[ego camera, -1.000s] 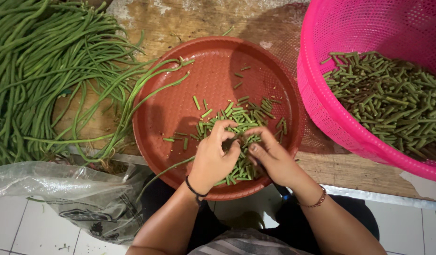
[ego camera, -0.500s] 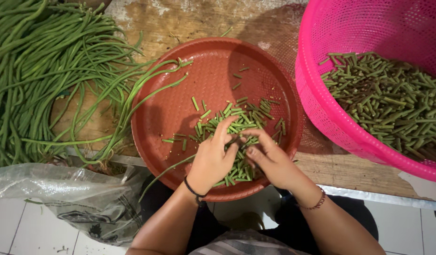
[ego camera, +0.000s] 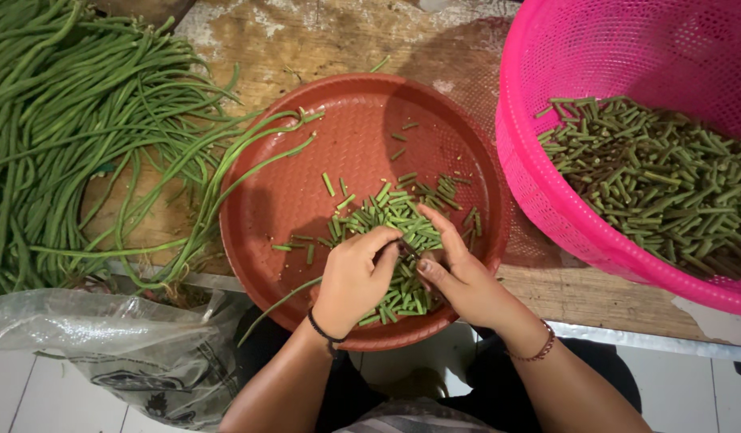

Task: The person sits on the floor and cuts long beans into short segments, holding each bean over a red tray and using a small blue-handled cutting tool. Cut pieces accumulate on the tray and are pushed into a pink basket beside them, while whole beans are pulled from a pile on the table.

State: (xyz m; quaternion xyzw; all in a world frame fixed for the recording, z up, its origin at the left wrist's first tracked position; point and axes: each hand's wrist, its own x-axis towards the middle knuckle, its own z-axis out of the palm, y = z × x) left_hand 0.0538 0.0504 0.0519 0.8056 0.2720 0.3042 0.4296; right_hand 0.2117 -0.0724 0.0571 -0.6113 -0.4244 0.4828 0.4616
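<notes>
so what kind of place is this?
Likely a home or market food-prep spot: a worn wooden table, whole long beans piled on it, cut pieces filling a pink basket, both hands working over a red tray.

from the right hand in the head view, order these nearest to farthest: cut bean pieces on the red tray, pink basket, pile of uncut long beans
From the right hand:
1. Cut bean pieces on the red tray, directly under the fingers.
2. Pink basket, off to its right.
3. Pile of uncut long beans, far left, beyond the tray.
</notes>
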